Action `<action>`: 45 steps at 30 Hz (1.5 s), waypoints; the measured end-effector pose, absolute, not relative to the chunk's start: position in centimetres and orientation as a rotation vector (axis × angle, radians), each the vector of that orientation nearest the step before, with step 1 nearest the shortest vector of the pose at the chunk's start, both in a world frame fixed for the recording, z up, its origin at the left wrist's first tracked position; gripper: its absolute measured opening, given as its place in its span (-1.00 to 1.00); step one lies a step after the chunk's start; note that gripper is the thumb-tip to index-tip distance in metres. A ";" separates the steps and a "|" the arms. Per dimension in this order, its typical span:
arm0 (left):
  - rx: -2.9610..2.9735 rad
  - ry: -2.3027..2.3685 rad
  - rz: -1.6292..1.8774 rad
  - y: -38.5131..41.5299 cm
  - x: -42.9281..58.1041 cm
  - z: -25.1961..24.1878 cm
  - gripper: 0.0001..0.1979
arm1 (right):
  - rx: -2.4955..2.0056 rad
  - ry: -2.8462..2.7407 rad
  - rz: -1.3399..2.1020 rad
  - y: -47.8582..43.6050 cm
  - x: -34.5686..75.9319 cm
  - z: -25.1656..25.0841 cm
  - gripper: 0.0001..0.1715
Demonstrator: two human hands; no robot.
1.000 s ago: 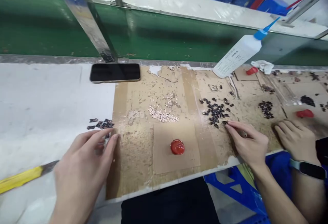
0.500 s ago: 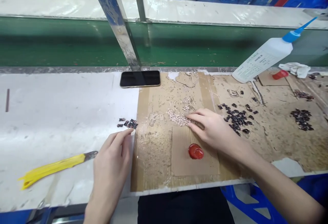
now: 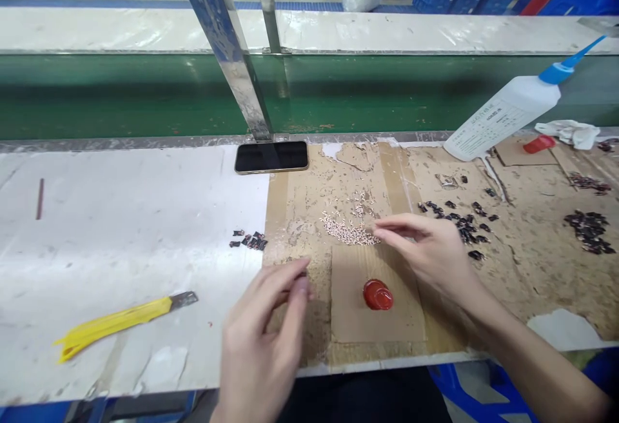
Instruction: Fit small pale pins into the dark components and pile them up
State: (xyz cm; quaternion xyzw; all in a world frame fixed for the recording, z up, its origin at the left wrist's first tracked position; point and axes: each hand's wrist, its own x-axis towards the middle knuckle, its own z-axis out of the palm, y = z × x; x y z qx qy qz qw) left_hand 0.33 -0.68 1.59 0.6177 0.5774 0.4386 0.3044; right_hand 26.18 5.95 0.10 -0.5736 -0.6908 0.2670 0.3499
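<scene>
My left hand (image 3: 265, 329) hovers left of a cardboard square (image 3: 348, 323), thumb and fingers pinched together; whatever is between them is hidden. My right hand (image 3: 432, 245) pinches with thumb and forefinger at the right end of a scatter of tiny pale pieces (image 3: 349, 232); anything in that pinch is too small to name. On the cardboard square sits a red cap-like dish (image 3: 378, 295) with a glossy surface. A few small black pieces (image 3: 252, 240) lie beyond my left hand, and a larger group of black pieces (image 3: 467, 226) lies partly behind my right hand.
A yellow utility knife (image 3: 118, 323) lies at left, blade exposed. A phone (image 3: 271, 157) rests by a metal post (image 3: 242, 81). At right, a white bottle with a blue nozzle (image 3: 505, 117) leans near a red cap (image 3: 539, 144), crumpled tissue (image 3: 570, 133) and another dark pile (image 3: 589, 232).
My left hand has moved right, away from the small black group, and its fingers have come together. My right hand has shifted slightly right over the pale pieces' edge. The view has tilted up slightly.
</scene>
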 end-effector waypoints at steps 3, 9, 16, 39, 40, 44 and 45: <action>1.670 1.336 1.183 -0.1 3.2 2.8 -0.72 | -1.458 -1.382 1.025 4.0 26.7 0.9 -0.73; 1.940 1.137 1.344 0.4 7.7 3.3 -0.80 | -1.247 -0.724 1.489 0.2 25.9 2.3 -0.77; 2.105 1.149 1.290 -0.1 8.2 2.2 -0.84 | -1.404 -1.090 1.034 -1.7 25.1 2.1 -0.85; 1.967 1.094 1.147 -5.3 6.5 0.0 -0.82 | -1.322 -1.621 1.061 -5.7 24.9 1.7 -0.84; 1.964 1.093 1.127 -5.3 6.6 -0.1 -0.83 | -1.324 -1.621 1.063 -5.6 24.9 1.6 -0.84; 1.825 1.142 1.138 -4.8 6.2 0.0 -0.84 | -1.388 -1.620 0.951 -5.0 25.2 0.8 -0.83; 1.769 1.178 1.150 -4.7 6.0 0.0 -0.81 | -1.427 -1.651 0.846 -4.8 25.3 0.6 -0.83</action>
